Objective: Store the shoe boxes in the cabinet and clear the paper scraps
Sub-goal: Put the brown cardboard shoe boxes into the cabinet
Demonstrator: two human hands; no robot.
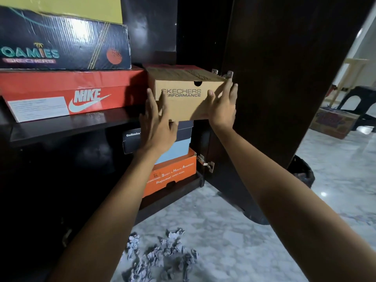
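A tan Skechers Performance shoe box [184, 86] rests at the right end of the dark cabinet's upper shelf [61, 127], its front end sticking out past the shelf edge. My left hand [156, 127] presses flat on its lower left corner, fingers apart. My right hand [222, 104] presses on its right front corner, thumb on the face. Beside it lies a red Nike box [67, 92] with a dark Foamies Skechers box [65, 39] on top. Crumpled paper scraps [160, 255] lie on the marble floor below.
On the lower shelf stand an orange safety-shoe box [173, 176], a light blue box [175, 148] and a black box [132, 139]. The open cabinet door [274, 78] stands right of the hands. A black bin [303, 176], a cardboard box [333, 122] and a dark stool [360, 102] lie beyond.
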